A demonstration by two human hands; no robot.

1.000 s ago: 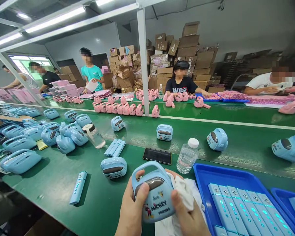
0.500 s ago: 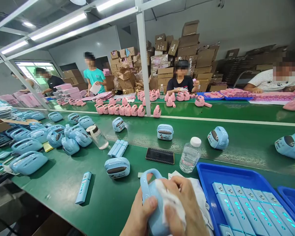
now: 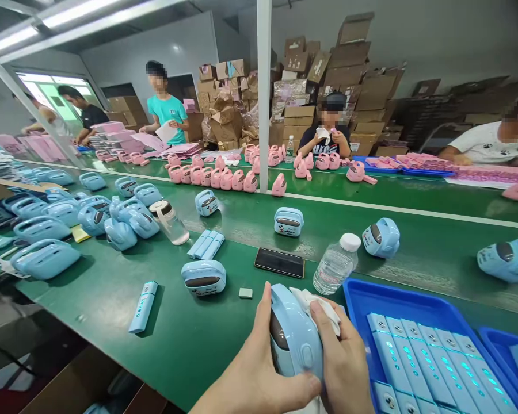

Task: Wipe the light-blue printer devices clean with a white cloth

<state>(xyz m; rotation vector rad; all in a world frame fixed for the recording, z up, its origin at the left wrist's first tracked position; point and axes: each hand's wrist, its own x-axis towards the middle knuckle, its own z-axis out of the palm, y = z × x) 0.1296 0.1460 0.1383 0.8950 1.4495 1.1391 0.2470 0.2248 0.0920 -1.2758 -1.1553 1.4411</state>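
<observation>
Left hand [image 3: 263,359] and right hand [image 3: 345,356] clamp blue case [image 3: 300,330] between them; right also holds cloth [image 3: 329,316]. Bottle [image 3: 336,264]: one o'clock; tray [image 3: 357,299]: three o'clock.

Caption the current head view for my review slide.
Above a green table, the left hand grips a blue device; the right hand holds a white cloth against it.

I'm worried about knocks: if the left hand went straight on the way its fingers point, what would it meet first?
The left hand would probably meet the phone first, though depth is unclear and it might pass over.
</observation>
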